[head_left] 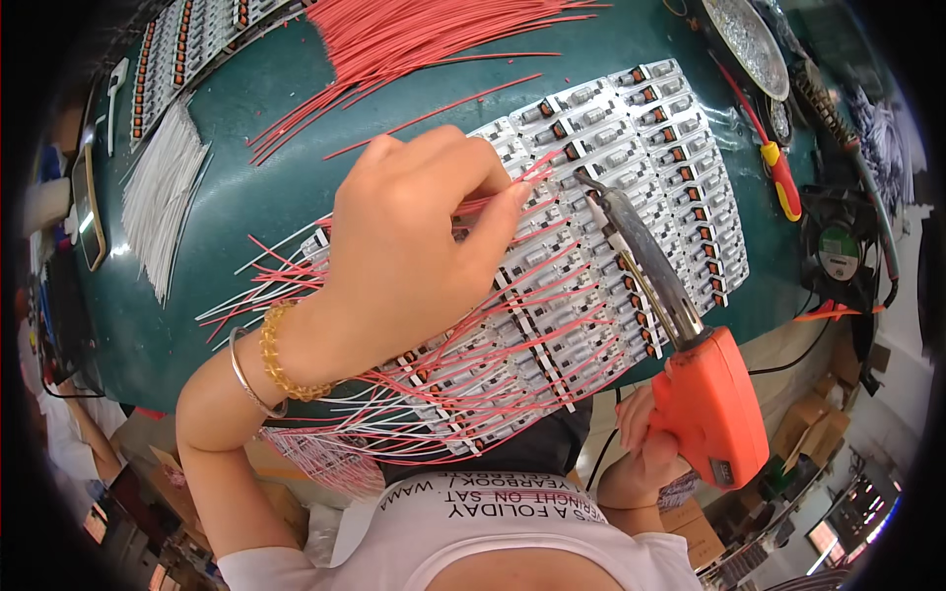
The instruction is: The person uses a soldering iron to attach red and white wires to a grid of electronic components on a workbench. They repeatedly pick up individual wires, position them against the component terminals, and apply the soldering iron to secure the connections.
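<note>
My left hand (419, 222) reaches over a panel of small circuit boards (705, 197), thumb and forefinger pinched on a red wire (540, 165) whose end lies at one board. Rows of red and white wires stick out from the panel's lower left part, below my wrist. In my right hand (645, 443) is a soldering gun (714, 404) with a red-orange body. Its dark, narrow tip reaches up and left to the boards, close by the end of the pinched wire. Whether tip and wire touch, I cannot tell.
A heap of red wires (414, 34) lies at the far side of the green table (236, 197), white wires (163, 202) at left. Beside them are a phone (89, 212) and another board panel (187, 54). At right are a screwdriver (778, 177), a metal dish (754, 39) and a fan (838, 251).
</note>
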